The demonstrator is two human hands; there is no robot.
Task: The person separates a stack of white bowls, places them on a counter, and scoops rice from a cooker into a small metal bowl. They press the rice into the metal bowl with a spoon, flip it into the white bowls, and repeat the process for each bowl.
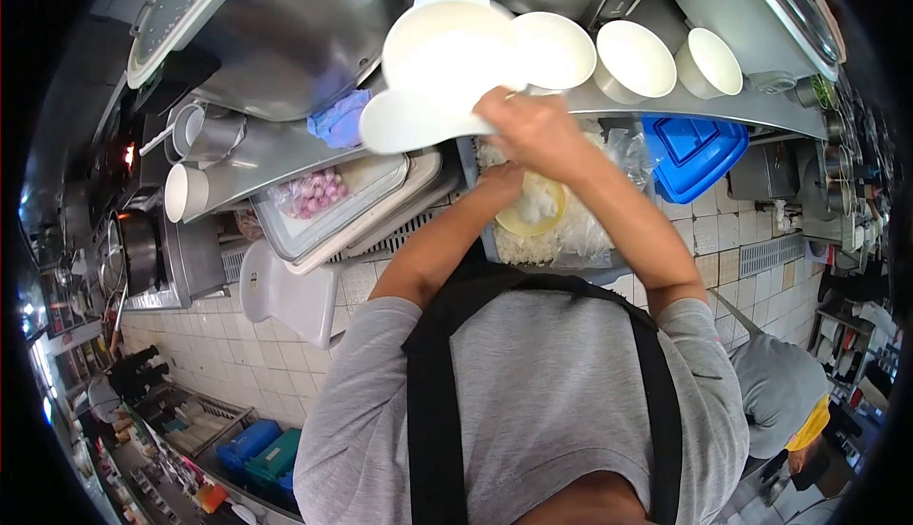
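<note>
My right hand (537, 130) is closed around the narrow end of a white rice paddle (414, 124). Its broad blade points left, in front of a big white bowl (447, 35) on the steel counter. Lower down, my left hand (502, 184) has its fingers bent over the rim of a yellow bowl (558, 213). This bowl rests on cooked rice (523, 249) in a bin below the counter edge, with something white inside it. Clear plastic sheeting (585, 230) lies over part of the rice. My right forearm hides some of the bin.
White paper bowls (635, 61) line the counter. A crumpled blue cloth (339, 121) and metal pitcher (209, 135) are left. Bagged shallots (314, 192) sit on stacked trays. A blue lid (694, 154) is right of the bin. A white stool (285, 282) and a bending co-worker (775, 387) are nearby.
</note>
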